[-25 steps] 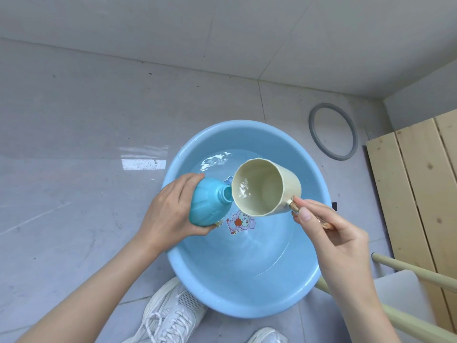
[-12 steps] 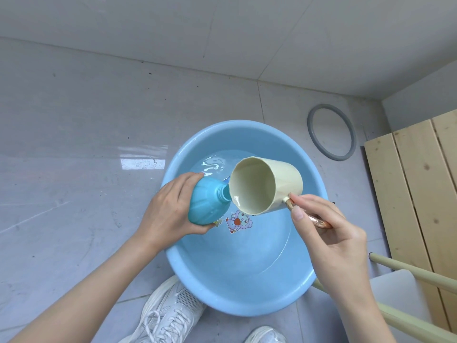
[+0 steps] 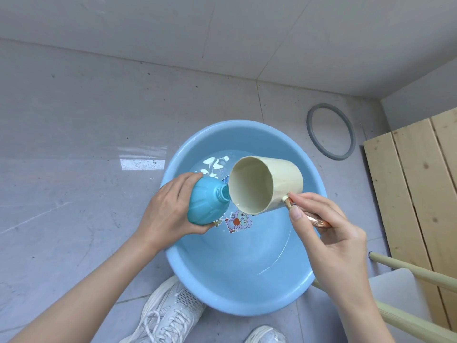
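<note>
A blue plastic basin [image 3: 291, 300] with shallow water and a cartoon sticker on its bottom stands on the grey tiled floor. Over it my left hand [image 3: 165, 209] grips a teal bottle [image 3: 207, 201], uncapped, its open neck pointing right. My right hand [image 3: 329, 233] pinches the copper-coloured handle of a cream cup [image 3: 267, 184], which is tipped steeply on its side with its rim right at the bottle's neck. A little liquid lies at the cup's lower lip.
A grey rubber ring [image 3: 330, 131] lies on the floor beyond the basin. A slatted wooden panel [image 3: 420, 194] stands at the right, with pale rails and a white seat [image 3: 395, 288] in front of it. My white sneakers [image 3: 170, 315] are just below the basin.
The cup has tipped further toward the bottle's neck, its mouth now facing more sideways, and the liquid inside has dropped. The bottle and my left hand have stayed nearly still.
</note>
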`<control>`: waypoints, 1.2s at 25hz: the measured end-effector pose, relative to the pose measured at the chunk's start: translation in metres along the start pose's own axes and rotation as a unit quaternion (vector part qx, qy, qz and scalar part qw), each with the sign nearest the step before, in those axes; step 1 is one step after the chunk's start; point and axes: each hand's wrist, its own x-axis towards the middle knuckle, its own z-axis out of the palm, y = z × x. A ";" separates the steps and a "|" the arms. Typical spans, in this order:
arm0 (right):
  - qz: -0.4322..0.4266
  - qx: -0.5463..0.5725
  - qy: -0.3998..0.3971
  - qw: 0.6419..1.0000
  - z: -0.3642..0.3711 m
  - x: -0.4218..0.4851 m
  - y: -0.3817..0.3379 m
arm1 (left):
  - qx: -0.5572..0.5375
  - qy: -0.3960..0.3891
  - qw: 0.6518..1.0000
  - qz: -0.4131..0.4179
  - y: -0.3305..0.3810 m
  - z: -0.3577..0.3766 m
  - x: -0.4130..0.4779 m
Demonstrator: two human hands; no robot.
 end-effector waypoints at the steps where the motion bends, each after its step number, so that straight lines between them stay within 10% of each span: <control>1: -0.001 0.000 0.001 1.000 0.000 0.000 0.000 | 0.000 -0.001 1.000 0.000 0.000 0.000 0.000; 18: -0.002 0.000 0.007 1.000 -0.001 0.002 0.001 | 0.002 -0.009 1.000 -0.006 0.001 -0.001 0.000; 30: 0.310 0.298 0.098 0.898 0.009 0.011 0.036 | 0.004 0.000 1.000 -0.005 0.002 -0.001 0.000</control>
